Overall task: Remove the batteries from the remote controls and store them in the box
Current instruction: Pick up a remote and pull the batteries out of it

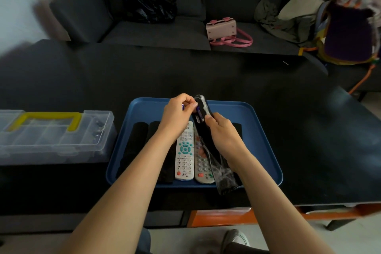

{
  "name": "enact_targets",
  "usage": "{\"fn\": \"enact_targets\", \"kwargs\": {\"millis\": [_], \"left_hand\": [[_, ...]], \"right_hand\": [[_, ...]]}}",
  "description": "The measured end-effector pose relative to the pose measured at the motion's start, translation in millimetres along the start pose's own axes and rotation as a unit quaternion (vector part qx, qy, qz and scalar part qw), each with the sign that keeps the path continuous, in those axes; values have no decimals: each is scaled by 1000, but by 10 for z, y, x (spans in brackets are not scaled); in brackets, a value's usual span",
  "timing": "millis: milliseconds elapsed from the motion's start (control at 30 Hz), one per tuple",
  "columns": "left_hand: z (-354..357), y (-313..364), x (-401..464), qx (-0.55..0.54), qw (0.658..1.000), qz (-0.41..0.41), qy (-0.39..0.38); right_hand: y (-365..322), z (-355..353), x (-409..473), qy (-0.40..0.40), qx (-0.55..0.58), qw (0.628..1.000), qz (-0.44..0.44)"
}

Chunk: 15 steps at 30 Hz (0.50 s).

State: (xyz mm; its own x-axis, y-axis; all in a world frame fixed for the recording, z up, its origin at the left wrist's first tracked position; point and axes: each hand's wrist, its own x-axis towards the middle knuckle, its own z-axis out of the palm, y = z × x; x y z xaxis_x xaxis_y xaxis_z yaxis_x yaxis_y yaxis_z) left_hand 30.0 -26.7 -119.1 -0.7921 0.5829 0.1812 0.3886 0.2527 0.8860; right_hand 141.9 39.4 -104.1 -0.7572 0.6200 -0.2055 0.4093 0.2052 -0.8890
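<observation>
My right hand (222, 132) holds a black remote (205, 130) in a clear plastic sleeve, tilted up over the blue tray (261, 146). Its battery bay faces me with a purple battery (199, 114) showing in it. My left hand (178, 112) pinches another purple battery at its fingertips and touches the top of the one in the bay. Two white remotes (185, 154) lie face up in the tray under my hands, with black remotes (134, 146) to their left. The clear storage box (55, 136) with a yellow handle stands shut at the left.
The tray and box rest on a dark table (309, 130). Behind it is a dark sofa with a black plastic bag (148, 4), a pink handbag (222, 29) and heaped clothes and bags (348, 33) at the right. My shoe (235, 239) shows on the floor below.
</observation>
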Motion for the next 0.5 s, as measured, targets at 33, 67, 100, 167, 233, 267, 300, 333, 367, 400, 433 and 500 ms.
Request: {"fn": "enact_targets", "kwargs": {"millis": [33,67,100,167,233,267,300,333,367,400,433,500], "left_hand": [[-13,-3,1,-6,1000,-3,-3],[-25,-9,0,-13,1000,-7,-4],[-37,-14,-1,-19,1000,-12,-4],[-53,-18,-4,-24,1000,-14,4],[-46,-7,-19,-28,999,-4,18],[-34,5,-29,-29,999,1,25],[-19,19,-35,-30,999,5,32],[-4,30,-38,-35,999,4,38],[5,39,-41,-44,998,-4,43],[9,46,-42,-56,997,-18,47],[8,52,-47,-73,996,-33,50],[-2,50,-52,-112,991,-56,53]], "right_hand": [[-1,11,4,1,-2,1000,-4],[-4,20,8,1,-4,1000,-8],[-5,30,14,2,-6,1000,-11],[-11,43,21,7,-7,1000,-14],[-13,49,26,11,3,1000,-13],[-19,50,27,13,10,1000,-10],[-24,51,28,14,14,1000,-8],[-27,52,29,15,20,1000,-6],[-30,52,29,14,23,1000,-3],[-35,49,29,9,26,1000,-1],[-41,46,28,3,28,1000,2],[-63,39,22,-12,45,999,1]]}}
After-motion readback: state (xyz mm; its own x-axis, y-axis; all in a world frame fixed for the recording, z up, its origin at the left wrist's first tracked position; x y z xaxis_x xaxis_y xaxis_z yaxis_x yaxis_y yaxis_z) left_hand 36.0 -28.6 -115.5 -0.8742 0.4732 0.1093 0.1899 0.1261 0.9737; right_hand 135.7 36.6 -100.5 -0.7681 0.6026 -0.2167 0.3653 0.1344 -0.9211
